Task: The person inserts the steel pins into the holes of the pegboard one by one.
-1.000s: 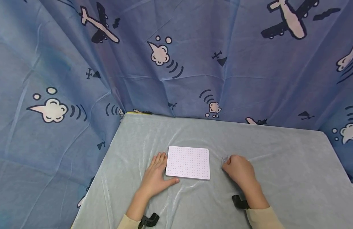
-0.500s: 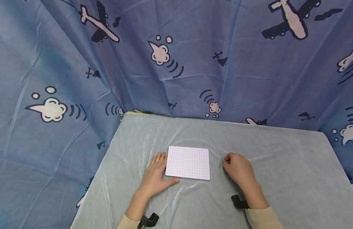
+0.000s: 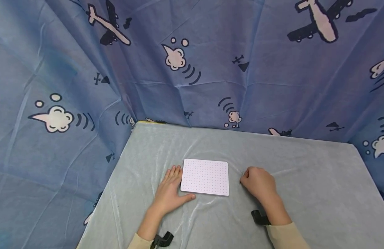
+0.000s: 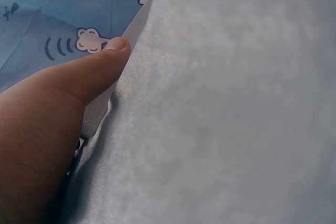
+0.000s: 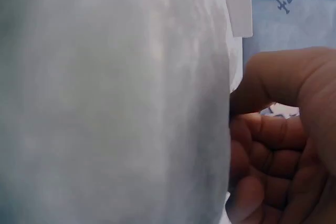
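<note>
A white rectangular board [image 3: 204, 177] with a grid of small dots lies flat on the grey cloth. My left hand [image 3: 168, 193] rests at its left side, fingers straight along that edge and thumb by the near left corner. The left wrist view shows my left thumb [image 4: 100, 69] close to the board's edge. To the right of the board, my right hand [image 3: 260, 185] pinches a thin, pale, wire-like thing [image 3: 242, 172], mostly hidden by the fingers. In the right wrist view my right hand [image 5: 283, 135] has curled fingers; what they hold does not show there.
Grey plush cloth [image 3: 319, 180] covers the table, rising large and blurred in both wrist views. A blue curtain [image 3: 204, 86] with printed planes and clouds hangs behind and to the left. Black wrist mounts [image 3: 162, 239] sit on both forearms.
The thin thing at my right fingertips has turned and shows less than before. My right hand has shifted slightly; the left hand and the board stay in place.
</note>
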Demonstrator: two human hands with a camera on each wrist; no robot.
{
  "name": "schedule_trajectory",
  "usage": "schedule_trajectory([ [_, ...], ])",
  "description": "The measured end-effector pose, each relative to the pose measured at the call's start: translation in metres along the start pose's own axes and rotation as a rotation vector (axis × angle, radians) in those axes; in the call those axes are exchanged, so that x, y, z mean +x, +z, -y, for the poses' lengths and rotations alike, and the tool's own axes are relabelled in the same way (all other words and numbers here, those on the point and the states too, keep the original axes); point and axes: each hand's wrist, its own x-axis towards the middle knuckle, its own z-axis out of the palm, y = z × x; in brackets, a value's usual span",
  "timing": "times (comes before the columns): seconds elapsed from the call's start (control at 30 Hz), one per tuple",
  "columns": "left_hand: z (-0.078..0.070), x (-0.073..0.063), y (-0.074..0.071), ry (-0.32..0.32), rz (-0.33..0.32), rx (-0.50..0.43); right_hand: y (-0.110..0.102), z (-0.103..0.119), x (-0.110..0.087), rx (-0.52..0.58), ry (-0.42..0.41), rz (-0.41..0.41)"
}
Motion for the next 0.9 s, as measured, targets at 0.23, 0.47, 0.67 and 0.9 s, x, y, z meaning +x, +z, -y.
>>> schedule_trajectory([
  [0.23,-0.001,0.0,-0.001,0.016,-0.018,-0.01,-0.008,-0.008,-0.002,0.083,0.022,0.003],
  [0.47,0.0,0.001,-0.001,0.012,-0.005,-0.001,-0.018,-0.016,0.0,0.15,0.013,0.002],
  [0.67,0.0,0.002,-0.002,0.016,0.003,0.002,-0.021,-0.017,-0.001,0.195,0.016,0.041],
  [0.9,0.0,0.001,-0.003,0.021,-0.004,-0.011,-0.024,-0.005,0.002,0.272,0.025,-0.032],
])
